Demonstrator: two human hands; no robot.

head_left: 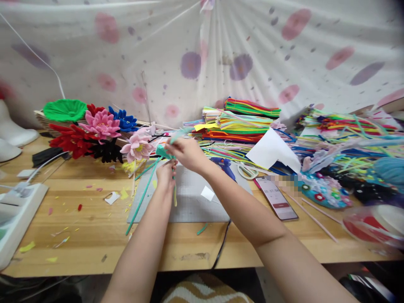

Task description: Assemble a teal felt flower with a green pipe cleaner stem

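Over the grey mat [189,210], my left hand [165,176] is closed around green pipe cleaners. One long green pipe cleaner [142,200] slants down from it to the left, and a short yellowish end hangs below the fingers. A small teal piece of wound or folded pipe cleaner [161,150] shows just above the left fingers. My right hand [186,152] is pinched against that piece, with a blurred light-teal strand [180,134] rising from its fingertips. The exact hold between the two hands is partly hidden. Fuzzy flowers, the nearest a pale pink one [137,145], lie to the left.
Behind the mat are stacked pipe cleaner bundles [243,122]. A blue glue gun [223,167], scissors [247,171] and a phone [276,198] lie right of my hands. A power strip [23,219] sits at the left edge; a black cable [224,244] crosses the front edge.
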